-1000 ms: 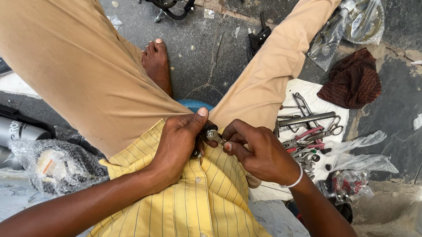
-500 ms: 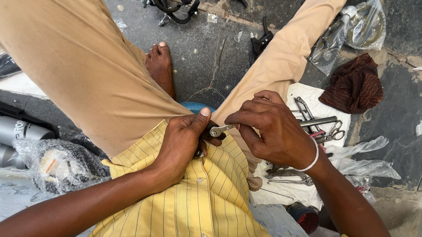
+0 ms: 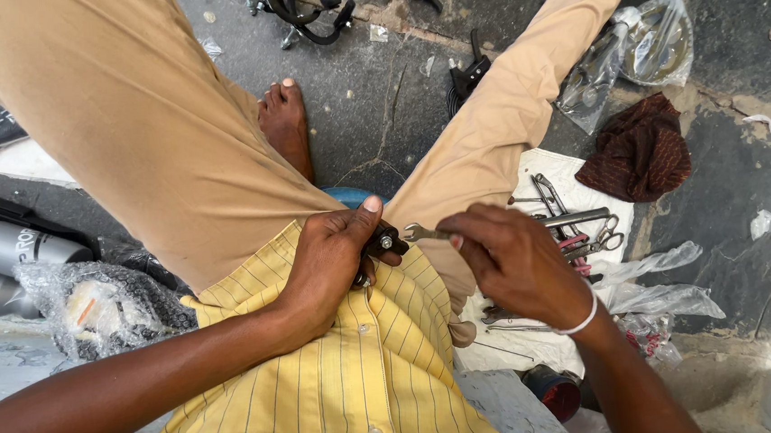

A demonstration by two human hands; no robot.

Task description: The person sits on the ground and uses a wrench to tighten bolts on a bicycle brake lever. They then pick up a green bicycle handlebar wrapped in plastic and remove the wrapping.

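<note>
While the left hand [image 3: 330, 266] clamps a small black part [image 3: 378, 242] against the lap, the right hand [image 3: 515, 262] pinches a spanner [image 3: 425, 234] on its bolt [image 3: 387, 242]; turning looks unfinished.

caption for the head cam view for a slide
Seated person's left hand grips a small black part while the right hand sets a small spanner against its bolt.

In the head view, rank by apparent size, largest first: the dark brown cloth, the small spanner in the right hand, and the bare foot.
1. Dark brown cloth
2. Bare foot, partly hidden, so its rank against the cloth is unsure
3. Small spanner, clearly smallest
</note>
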